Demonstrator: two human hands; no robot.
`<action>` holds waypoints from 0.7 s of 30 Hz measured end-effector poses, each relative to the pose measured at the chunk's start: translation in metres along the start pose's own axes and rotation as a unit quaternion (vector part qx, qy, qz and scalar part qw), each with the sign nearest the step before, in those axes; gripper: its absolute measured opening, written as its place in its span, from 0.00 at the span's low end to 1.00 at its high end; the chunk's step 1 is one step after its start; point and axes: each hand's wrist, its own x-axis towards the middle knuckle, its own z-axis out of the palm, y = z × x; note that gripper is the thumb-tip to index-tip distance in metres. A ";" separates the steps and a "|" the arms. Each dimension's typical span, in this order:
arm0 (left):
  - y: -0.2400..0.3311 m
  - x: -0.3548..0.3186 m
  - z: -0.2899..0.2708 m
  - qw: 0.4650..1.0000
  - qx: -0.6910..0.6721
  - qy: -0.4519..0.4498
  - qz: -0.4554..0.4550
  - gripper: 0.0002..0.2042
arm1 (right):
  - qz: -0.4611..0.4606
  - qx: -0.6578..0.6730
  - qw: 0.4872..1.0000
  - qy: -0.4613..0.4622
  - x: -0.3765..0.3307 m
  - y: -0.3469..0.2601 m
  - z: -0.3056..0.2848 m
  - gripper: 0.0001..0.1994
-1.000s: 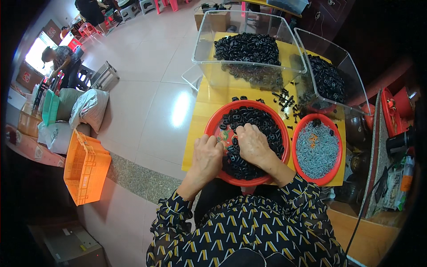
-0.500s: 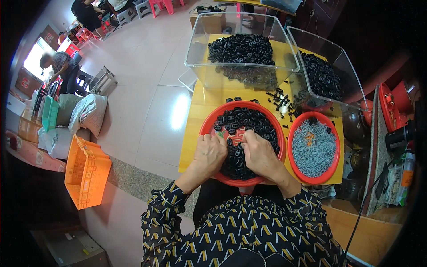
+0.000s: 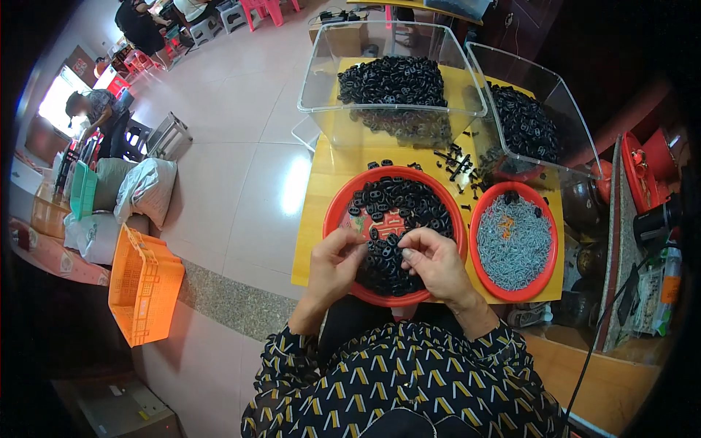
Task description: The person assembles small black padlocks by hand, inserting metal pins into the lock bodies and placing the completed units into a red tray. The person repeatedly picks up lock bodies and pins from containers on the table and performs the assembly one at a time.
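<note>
Both hands work over a red basin (image 3: pixel 332 208) with small black oval plastic pieces (image 3: pixel 427 201) piled around its inside. My left hand (image 3: pixel 332 270) is above the basin's near left side, thumb and forefinger pinched together. Across from it, my right hand (image 3: pixel 442 270) is also closed in a pinch, its fingertips close to the black pieces. Whatever is between the fingers of either hand is too small to make out. Part of the basin's patterned bottom shows between the pieces. To the right, a smaller red basin (image 3: pixel 553 255) holds many silvery screws (image 3: pixel 511 252) and a few orange bits.
Two clear plastic bins, one behind (image 3: pixel 394 111) and one at right (image 3: pixel 551 166), hold more black pieces on the yellow table (image 3: pixel 310 226). Loose black parts (image 3: pixel 458 164) lie between. An orange crate (image 3: pixel 146 292) and sacks (image 3: pixel 146 190) stand left; a person (image 3: pixel 106 109) bends beyond.
My hands have turned so the pinched thumbs and forefingers show. My left hand has shifted slightly left and down; my right hand has moved slightly down.
</note>
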 end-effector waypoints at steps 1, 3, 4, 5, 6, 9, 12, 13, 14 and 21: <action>0.000 -0.005 0.003 0.996 -0.082 -0.006 -0.024 0.04 | 0.007 0.004 1.000 -0.001 -0.003 -0.001 0.002 0.06; -0.001 -0.014 0.009 0.967 -0.243 -0.015 -0.071 0.05 | 0.022 0.011 1.000 -0.004 -0.011 -0.004 0.008 0.07; -0.005 -0.018 0.012 0.952 -0.290 -0.010 -0.093 0.02 | 0.019 0.022 1.000 -0.006 -0.014 -0.007 0.011 0.07; -0.006 -0.020 0.015 0.940 -0.325 -0.022 -0.104 0.02 | 0.006 0.027 1.000 -0.001 -0.016 -0.006 0.012 0.07; -0.007 -0.021 0.018 0.925 -0.360 -0.034 -0.114 0.03 | -0.007 0.031 0.999 0.003 -0.018 -0.004 0.014 0.07; -0.006 -0.025 0.021 0.898 -0.416 -0.062 -0.130 0.04 | -0.033 0.008 0.999 0.024 -0.021 0.001 0.016 0.06; -0.003 -0.028 0.022 0.892 -0.426 -0.073 -0.130 0.05 | -0.028 -0.024 0.999 0.015 -0.021 0.002 0.015 0.05; -0.003 -0.029 0.021 0.892 -0.426 -0.074 -0.129 0.05 | -0.028 -0.023 0.999 0.015 -0.022 0.001 0.016 0.05; -0.002 -0.029 0.021 0.892 -0.425 -0.074 -0.132 0.05 | -0.028 -0.022 0.999 0.016 -0.021 0.000 0.017 0.04; -0.006 -0.032 0.021 0.889 -0.426 -0.089 -0.140 0.04 | -0.031 -0.028 0.999 0.013 -0.021 0.001 0.019 0.04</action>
